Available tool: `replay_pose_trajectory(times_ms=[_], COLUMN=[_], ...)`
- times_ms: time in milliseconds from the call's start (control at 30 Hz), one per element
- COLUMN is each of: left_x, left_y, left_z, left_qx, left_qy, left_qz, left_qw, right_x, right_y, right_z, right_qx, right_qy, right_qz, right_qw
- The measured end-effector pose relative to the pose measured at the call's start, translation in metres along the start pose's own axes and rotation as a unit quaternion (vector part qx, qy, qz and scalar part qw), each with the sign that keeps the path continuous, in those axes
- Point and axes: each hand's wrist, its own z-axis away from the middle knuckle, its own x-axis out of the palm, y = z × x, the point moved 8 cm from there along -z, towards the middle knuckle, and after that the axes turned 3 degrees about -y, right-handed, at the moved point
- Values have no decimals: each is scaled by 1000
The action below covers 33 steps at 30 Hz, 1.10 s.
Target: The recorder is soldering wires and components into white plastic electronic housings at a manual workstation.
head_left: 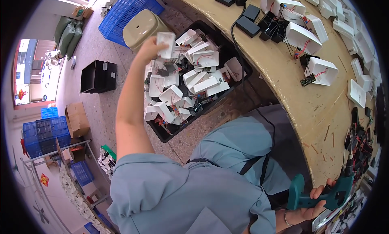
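Note:
My left hand (148, 51) is stretched out to the far left, its fingers closed on a white plastic housing (166, 42). Below that housing stands a black crate (165, 139), heaped with white plastic housings (206, 59) that have red wires and small circuit boards. At the lower right, my right hand (311, 212) is wrapped round the grip of a green power screwdriver (299, 196). The tool's dark front end points up towards black parts (356, 142) along the table's right side.
The tan worktable (293, 78) curves along the right, bearing wired white housings (302, 37) and black boxes (248, 26). A black cable (244, 88) hangs past the crate. Beyond it are a beige stool (139, 28), a blue basket (121, 19) and a black bin (98, 76).

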Motion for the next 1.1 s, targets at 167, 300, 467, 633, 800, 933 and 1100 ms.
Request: replay_pose_trajectory(times_ms=[167,300,467,633,800,933,1100], left_x=[8,13,17,7,55,137,198], left_y=[-40,-56,-45,76,245,368,388], left_z=[-20,-48,-45,1,-8,-42,-101], left_qx=[-84,-93,-113,-31,229,425,313], left_qy=[-18,-27,-108,39,-21,-28,-113], left_qz=[-292,-398,-488,-333,-137,-249,-343], left_qw=[952,912,859,942,963,870,878], right_x=[4,10,14,5,-2,-1,2], right_y=[-2,-5,1,-2,1,-2,-8], right_z=[5,9,3,4,4,4,1], right_qx=[7,-5,22,21,49,33,27], right_qy=[-6,25,10,-1,40,58,85], right_qz=[-24,-7,-27,-53,-68,-62,-36], right_qw=[1000,1000,999,998,996,996,995])
